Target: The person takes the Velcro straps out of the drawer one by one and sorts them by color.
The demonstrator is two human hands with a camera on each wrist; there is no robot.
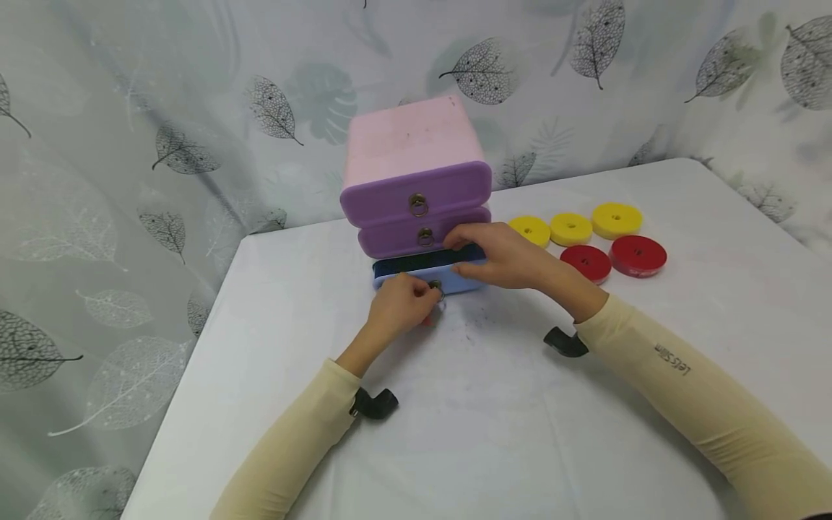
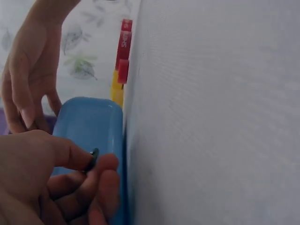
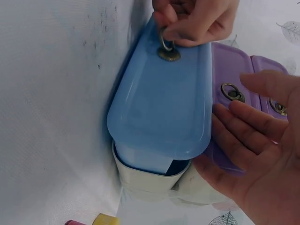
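Note:
A small chest of drawers, with a pink top [image 1: 409,137], stands near the back of the table. Its bottom blue drawer [image 1: 463,280] is pulled partly out, and a dark strip shows above the front. The left hand [image 1: 398,303] pinches the ring pull [image 3: 165,41] on that drawer between thumb and fingers. Beside the drawer's upper edge, the right hand [image 1: 503,253] has its fingers extended, palm toward the chest. In the right wrist view its fingertips lie by the purple drawer [image 3: 232,70] next to the blue one. Both purple drawers are closed.
Several yellow discs [image 1: 616,219] and two red discs [image 1: 638,254], each with a centre hole, lie right of the chest. A leaf-printed curtain [image 1: 273,108] hangs behind the white table [image 1: 455,433]. Something small and red [image 1: 427,319] shows under the left hand.

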